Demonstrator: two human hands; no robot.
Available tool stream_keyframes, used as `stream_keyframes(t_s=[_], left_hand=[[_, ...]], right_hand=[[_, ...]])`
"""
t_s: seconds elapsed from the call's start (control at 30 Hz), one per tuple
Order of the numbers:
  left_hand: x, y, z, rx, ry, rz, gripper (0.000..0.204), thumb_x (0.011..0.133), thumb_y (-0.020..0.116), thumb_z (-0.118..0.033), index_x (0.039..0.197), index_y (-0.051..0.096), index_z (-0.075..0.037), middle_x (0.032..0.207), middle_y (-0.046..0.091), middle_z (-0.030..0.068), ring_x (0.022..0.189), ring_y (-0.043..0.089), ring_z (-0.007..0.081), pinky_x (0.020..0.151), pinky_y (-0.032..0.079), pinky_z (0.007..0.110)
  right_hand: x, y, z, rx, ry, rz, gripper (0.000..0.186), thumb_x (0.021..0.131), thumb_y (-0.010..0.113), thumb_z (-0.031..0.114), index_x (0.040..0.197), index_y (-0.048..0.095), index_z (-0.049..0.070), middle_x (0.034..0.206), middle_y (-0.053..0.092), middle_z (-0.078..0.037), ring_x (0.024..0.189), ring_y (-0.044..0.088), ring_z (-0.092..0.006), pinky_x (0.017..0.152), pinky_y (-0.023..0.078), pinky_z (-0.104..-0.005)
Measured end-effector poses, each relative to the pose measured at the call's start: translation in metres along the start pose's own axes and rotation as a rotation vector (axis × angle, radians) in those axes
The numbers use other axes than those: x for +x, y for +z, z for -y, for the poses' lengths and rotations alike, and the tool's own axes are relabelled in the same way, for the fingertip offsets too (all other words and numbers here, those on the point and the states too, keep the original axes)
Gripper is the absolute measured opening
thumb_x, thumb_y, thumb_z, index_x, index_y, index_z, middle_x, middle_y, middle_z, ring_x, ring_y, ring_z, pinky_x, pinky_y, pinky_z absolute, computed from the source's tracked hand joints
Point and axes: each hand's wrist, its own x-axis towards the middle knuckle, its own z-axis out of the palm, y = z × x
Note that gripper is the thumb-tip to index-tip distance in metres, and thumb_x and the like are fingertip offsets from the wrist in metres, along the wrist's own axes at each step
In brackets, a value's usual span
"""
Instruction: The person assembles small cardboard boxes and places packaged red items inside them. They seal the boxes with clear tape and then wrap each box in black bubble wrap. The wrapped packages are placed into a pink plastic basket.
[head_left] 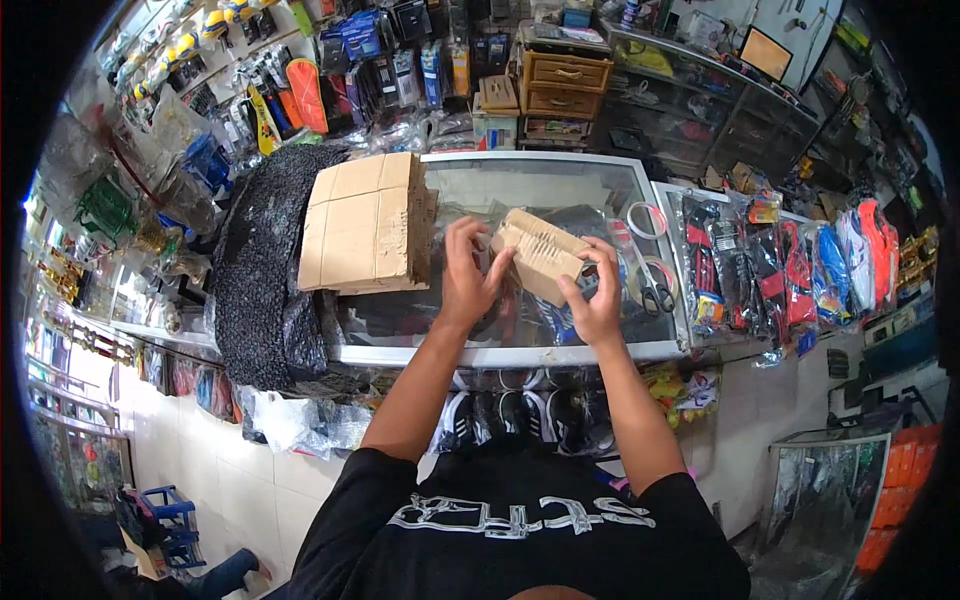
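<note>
Head | left fingers, right fingers grasping cardboard piece | its underside hidden

Shop, glass counter, hanging packages

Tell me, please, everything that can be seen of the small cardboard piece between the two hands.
The small cardboard piece is light brown, roughly rectangular and matt, with blurred dark markings on its upper face. It lies slanted in the picture, its right end lower, over the glass counter. The left hand touches its left end; the right hand grips its right end. Whether it is folded or a box, I cannot tell.
</note>
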Motion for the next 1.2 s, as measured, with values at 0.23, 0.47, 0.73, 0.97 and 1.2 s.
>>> stream_keyframes(t_s=[0.23,0.47,0.73,0.97,1.2], left_hand=[[-0.004,-0.005,0.003,-0.004,-0.050,0.125,0.045,0.089,0.089,-0.018,0.126,0.068,-0.005,0.137,0.055,0.0148,0.111,0.067,0.0267,0.089,0.059,0.041],[0.004,-0.015,-0.012,-0.123,0.163,0.355,0.055,0.086,0.089,-0.029,0.134,0.072,-0.008,0.157,0.048,0.0225,0.141,0.058,0.0464,0.117,0.050,0.055],[0.000,-0.004,-0.004,-0.010,0.254,0.220,0.035,0.088,0.082,-0.013,0.123,0.078,-0.009,0.136,0.063,0.0162,0.119,0.062,0.0362,0.093,0.054,0.045],[0.000,0.001,-0.017,0.149,0.397,0.161,0.034,0.083,0.078,0.001,0.115,0.080,-0.010,0.118,0.069,0.0095,0.099,0.059,0.0309,0.082,0.052,0.041],[0.000,0.000,-0.049,0.164,0.555,0.123,0.038,0.075,0.077,0.003,0.111,0.080,-0.010,0.110,0.071,0.0094,0.089,0.063,0.0308,0.078,0.053,0.042]], right_hand=[[-0.003,0.002,0.011,-0.155,-0.139,0.033,0.068,0.079,0.097,0.044,0.125,0.067,0.005,0.134,0.053,-0.018,0.119,0.061,-0.0369,0.095,0.055,-0.0459],[-0.006,0.001,0.024,-0.142,-0.162,0.097,0.055,0.082,0.093,0.023,0.129,0.069,0.006,0.133,0.051,-0.017,0.118,0.062,-0.0365,0.094,0.058,-0.0452],[-0.007,0.001,0.024,-0.159,-0.137,0.104,0.050,0.089,0.083,0.015,0.136,0.071,0.006,0.143,0.057,-0.018,0.118,0.069,-0.0376,0.096,0.060,-0.0444],[-0.005,-0.009,0.030,-0.222,-0.149,0.082,0.048,0.091,0.081,0.019,0.136,0.070,0.006,0.140,0.066,-0.016,0.129,0.061,-0.0388,0.111,0.050,-0.0489],[-0.018,-0.080,0.034,-0.396,-0.091,0.116,0.046,0.091,0.080,0.014,0.134,0.069,0.005,0.130,0.070,-0.014,0.126,0.061,-0.0368,0.110,0.048,-0.0486]])
